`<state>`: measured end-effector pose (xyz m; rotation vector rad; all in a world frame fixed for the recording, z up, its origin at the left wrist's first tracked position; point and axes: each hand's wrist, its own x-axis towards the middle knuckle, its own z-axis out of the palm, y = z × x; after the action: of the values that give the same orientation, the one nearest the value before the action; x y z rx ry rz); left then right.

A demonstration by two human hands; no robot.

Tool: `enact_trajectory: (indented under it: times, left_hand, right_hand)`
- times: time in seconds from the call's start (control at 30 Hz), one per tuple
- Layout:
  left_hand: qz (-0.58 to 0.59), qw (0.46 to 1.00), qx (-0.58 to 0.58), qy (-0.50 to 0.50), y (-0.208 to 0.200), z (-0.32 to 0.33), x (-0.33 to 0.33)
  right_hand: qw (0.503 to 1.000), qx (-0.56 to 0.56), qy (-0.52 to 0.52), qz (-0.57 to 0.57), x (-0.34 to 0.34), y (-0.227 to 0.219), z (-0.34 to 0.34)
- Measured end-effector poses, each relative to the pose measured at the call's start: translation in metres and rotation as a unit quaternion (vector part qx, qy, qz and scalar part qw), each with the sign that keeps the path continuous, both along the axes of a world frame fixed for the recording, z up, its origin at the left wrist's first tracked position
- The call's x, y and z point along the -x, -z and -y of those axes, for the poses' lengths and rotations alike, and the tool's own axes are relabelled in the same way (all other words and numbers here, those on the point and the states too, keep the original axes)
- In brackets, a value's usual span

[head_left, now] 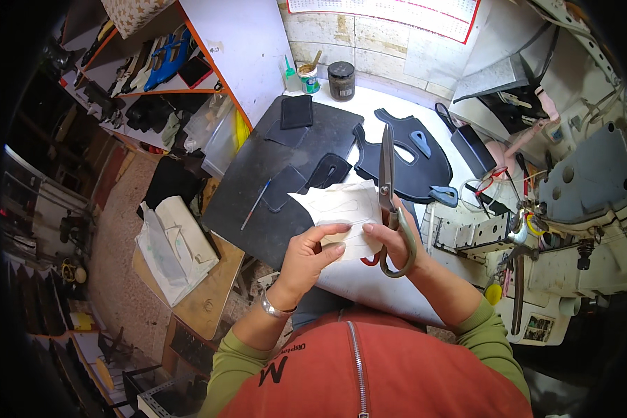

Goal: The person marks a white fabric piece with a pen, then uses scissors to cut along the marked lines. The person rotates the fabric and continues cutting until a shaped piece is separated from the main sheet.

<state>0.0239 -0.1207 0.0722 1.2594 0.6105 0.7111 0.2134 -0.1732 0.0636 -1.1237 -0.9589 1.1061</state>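
At the view's centre, the left hand (305,263) pinches white paper (338,207) bearing drawn lines; the right hand (391,241) grips it too, plus scissors (386,167). A printed calendar (397,10) hangs between twelve and one; a dark-lettered red vest (411,369) fills six.

Head-worn, the fisheye view looks down — near the paper (341,211).

wall calendar (390,8), upper part beyond the top edge
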Motion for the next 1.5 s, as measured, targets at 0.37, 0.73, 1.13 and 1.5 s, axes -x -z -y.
enact_trajectory:
  times: [0.37,0.73,1.13,1.5]
  left_hand:
    - [-0.016,0.953,-0.136,-0.271,-0.003,0.007,-0.004]
    - [-0.026,0.948,-0.164,-0.272,0.005,0.017,-0.002]
    - [-0.035,0.949,-0.164,-0.266,0.012,0.024,-0.006]
    - [-0.017,0.954,-0.166,-0.249,0.008,0.023,-0.004]
  right_hand:
    - [0.977,0.124,-0.15,-0.086,0.025,0.019,0.05]
    - [0.978,0.126,-0.162,-0.034,0.031,0.008,0.049]
    - [0.986,0.083,-0.098,-0.109,0.045,0.012,0.048]
    - [0.986,0.107,-0.114,-0.059,0.041,0.001,0.05]
